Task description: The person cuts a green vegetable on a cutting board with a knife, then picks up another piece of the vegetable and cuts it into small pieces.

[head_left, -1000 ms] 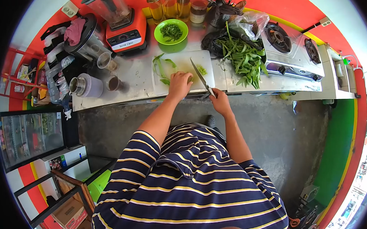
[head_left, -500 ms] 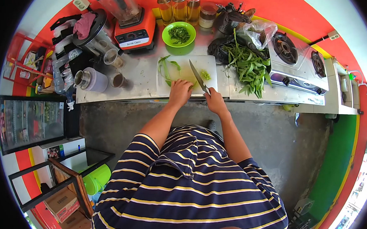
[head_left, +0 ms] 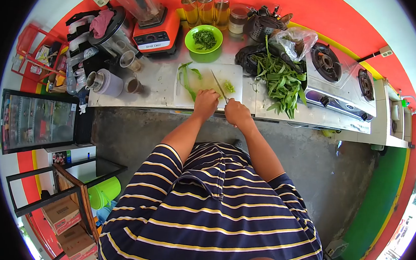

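Your right hand (head_left: 237,113) grips a knife (head_left: 219,85) over the cutting board (head_left: 205,82); your left hand (head_left: 206,102) curls at its near edge, any hold hidden.

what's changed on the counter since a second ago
The right hand has brought the knife leftward over the cutting board, so the blade is now closer to the left hand. Nothing was visibly picked up or let go. Unchanged: the left hand at the board's near edge, the long green strips on the board's left, the chopped bits right of the blade, and the green bowl behind.
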